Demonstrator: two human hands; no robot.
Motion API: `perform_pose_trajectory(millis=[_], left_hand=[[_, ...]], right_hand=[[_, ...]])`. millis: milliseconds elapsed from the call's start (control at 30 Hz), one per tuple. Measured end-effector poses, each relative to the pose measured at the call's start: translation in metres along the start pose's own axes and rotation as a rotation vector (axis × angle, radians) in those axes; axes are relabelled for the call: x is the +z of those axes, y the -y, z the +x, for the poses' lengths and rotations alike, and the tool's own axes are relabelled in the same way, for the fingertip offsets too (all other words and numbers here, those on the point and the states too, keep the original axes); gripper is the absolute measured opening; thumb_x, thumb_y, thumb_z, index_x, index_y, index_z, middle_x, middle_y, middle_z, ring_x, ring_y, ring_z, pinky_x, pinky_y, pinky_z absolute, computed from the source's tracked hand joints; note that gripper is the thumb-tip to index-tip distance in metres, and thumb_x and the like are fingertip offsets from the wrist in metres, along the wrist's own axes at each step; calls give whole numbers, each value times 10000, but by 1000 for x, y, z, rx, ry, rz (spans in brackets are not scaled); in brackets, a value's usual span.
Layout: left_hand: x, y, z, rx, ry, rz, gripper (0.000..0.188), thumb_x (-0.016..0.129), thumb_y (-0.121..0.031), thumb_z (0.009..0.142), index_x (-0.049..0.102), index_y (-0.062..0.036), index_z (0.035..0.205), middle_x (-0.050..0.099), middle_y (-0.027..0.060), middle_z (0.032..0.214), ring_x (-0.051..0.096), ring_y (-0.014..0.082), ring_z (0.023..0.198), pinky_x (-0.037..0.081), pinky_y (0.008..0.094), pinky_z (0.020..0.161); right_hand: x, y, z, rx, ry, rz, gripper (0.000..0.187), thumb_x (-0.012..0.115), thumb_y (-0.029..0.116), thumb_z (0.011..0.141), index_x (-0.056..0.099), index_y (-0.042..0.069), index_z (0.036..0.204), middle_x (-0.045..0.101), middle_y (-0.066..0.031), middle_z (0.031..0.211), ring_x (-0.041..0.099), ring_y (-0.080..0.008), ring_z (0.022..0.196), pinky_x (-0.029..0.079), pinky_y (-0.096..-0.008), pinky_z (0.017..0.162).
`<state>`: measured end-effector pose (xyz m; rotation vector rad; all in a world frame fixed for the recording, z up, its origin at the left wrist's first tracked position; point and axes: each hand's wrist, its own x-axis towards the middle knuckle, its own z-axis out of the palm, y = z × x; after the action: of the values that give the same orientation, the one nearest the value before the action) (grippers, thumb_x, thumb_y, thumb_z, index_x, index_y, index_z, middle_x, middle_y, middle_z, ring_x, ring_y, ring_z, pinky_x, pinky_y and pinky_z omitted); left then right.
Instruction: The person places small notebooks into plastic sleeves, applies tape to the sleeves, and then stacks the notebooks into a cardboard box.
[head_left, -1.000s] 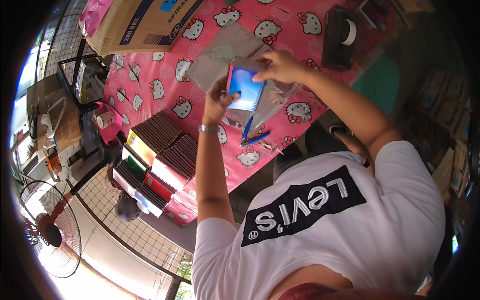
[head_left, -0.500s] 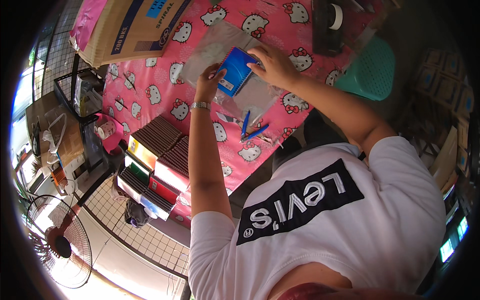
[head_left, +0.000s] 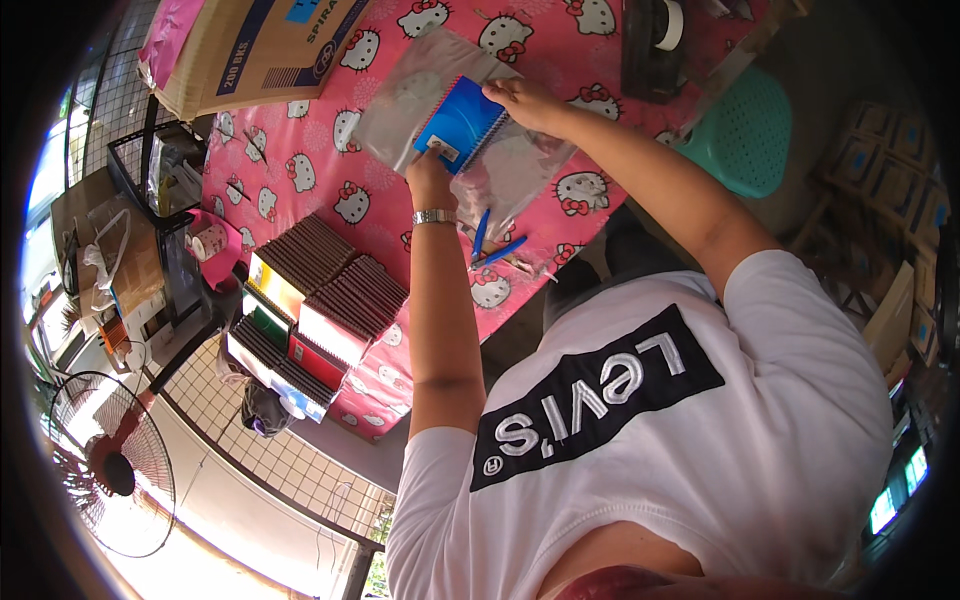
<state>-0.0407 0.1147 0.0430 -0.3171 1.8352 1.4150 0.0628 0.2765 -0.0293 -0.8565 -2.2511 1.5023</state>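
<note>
A blue spiral-bound notebook [head_left: 462,122] is held over a table covered by a pink cartoon-cat tablecloth [head_left: 300,165], and it is partly tucked into a clear plastic sleeve [head_left: 440,95] that lies beneath and around it. The notebook's lower edge is gripped by the left hand [head_left: 430,180], whose wrist carries a silver watch [head_left: 434,216]; the fingers are closed on the notebook and sleeve together. The top right corner, by the spiral binding, is pinched by the right hand [head_left: 525,100], so the two hands are kept apart at opposite ends of the same notebook. Just below the left wrist, two blue pens [head_left: 492,243] are seen lying on the cloth, near a second piece of clear plastic [head_left: 515,165]. At the table's left edge, stacks of spiral notebooks [head_left: 325,300] are arranged side by side with their dark bindings up. A large cardboard box [head_left: 260,45] is placed at the far left of the table, and a black tape dispenser [head_left: 655,40] is set at the far right. A green plastic stool [head_left: 750,135] is seen beside the table, and a standing fan [head_left: 110,465] on the floor at lower left.
</note>
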Motion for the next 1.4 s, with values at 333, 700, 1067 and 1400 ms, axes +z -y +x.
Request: perform_pose_trajectory(millis=[333,700,1067,1400], left_hand=[[-87,119,-59,926,-114,1021,349,750,-165,722,575,-55,1003,570,116,909,546,268,810,457,366,744],[-63,124,-90,912,-435,918,510,774,-205,684,527,-53,1104,557,122,1073,535,314,1004,345,516,908],[-43,40,-37,962,-623,935,162,652,-177,767,625,-126,918,619,64,976,529,296,971,350,461,838],[34,76,-44,1000,-155,1377,816,614,-387,813,248,-61,1465,201,125,1541,130,322,1433,52,539,1137]], right_hand=[[19,12,-107,-691,375,-535,176,678,288,726,591,140,763,585,-24,854,579,-226,908,455,-394,787],[18,67,-80,-583,492,-691,218,634,273,763,609,103,898,644,-56,887,626,-224,935,469,-382,794],[-39,99,41,-477,655,-763,161,735,229,713,657,128,811,661,-24,904,604,-205,964,414,-445,844],[-34,64,102,-341,681,-223,84,663,165,793,663,82,803,674,-71,764,648,-206,740,494,-358,642]])
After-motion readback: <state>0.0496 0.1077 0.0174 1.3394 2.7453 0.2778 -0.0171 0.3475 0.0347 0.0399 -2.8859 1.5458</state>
